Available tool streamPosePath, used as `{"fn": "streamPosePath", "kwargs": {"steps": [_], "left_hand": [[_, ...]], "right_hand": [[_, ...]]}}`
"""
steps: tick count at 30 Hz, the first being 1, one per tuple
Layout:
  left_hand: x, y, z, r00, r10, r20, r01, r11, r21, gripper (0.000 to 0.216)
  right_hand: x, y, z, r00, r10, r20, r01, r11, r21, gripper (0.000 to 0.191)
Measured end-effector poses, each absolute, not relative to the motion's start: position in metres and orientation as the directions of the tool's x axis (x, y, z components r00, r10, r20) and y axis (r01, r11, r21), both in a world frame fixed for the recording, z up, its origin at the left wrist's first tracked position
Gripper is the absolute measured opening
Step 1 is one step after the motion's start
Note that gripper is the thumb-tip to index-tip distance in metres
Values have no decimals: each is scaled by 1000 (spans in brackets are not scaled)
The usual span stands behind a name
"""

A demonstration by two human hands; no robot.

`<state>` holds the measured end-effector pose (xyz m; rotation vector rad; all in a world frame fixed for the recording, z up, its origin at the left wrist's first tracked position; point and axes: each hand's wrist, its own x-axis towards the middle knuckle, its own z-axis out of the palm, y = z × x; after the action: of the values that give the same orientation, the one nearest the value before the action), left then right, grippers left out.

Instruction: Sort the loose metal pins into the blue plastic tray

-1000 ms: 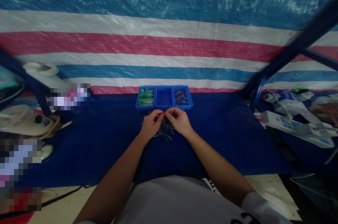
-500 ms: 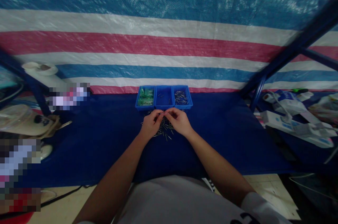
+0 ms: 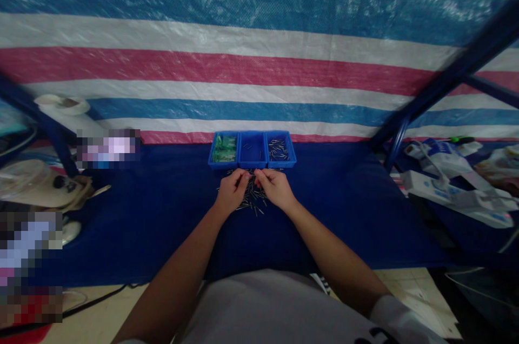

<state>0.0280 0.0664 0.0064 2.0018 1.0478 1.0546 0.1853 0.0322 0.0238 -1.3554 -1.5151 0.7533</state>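
Observation:
My left hand [image 3: 232, 191] and my right hand [image 3: 275, 188] rest side by side on a dark blue cloth [image 3: 162, 214], over a loose pile of small metal pins [image 3: 253, 200]. Both hands have their fingers curled in a pinch, fingertips a short gap apart above the pile; what each pinches is too small to make out. Just beyond the hands stands a blue tray with three compartments [image 3: 252, 161]: green parts [image 3: 224, 149] in the left one, a few pins in the middle [image 3: 252, 148], several metal pins [image 3: 278, 150] in the right.
A striped tarp [image 3: 259, 63] hangs behind the table. A white paper roll [image 3: 65, 108] and a pale appliance [image 3: 40, 184] stand at left. Dark blue frame bars [image 3: 446, 79] slope at right, above white boxes and cables [image 3: 450, 182]. Tiled floor shows below the table edge.
My two hands, whose fingertips met above the pile, have drawn slightly apart and dropped a little toward the pins. Nothing else has moved.

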Motion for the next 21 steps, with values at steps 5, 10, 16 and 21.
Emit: {"fn": "streamPosePath", "kwargs": {"steps": [5,10,16,21], "left_hand": [[29,67,6,362,863,351,381,-481,790,28],[28,68,6,348,867,357,409,-483,774,32],[28,68,6,365,854,371,409,-505,760,33],[29,68,5,375,853,362,393,-500,772,28]], "right_hand": [[184,32,24,77,952,297,433,236,-870,28],[183,31,24,4,924,381,431,342,-835,12],[184,30,26,-4,925,379,501,330,-800,13],[185,31,25,-15,924,382,538,329,-776,16]]}}
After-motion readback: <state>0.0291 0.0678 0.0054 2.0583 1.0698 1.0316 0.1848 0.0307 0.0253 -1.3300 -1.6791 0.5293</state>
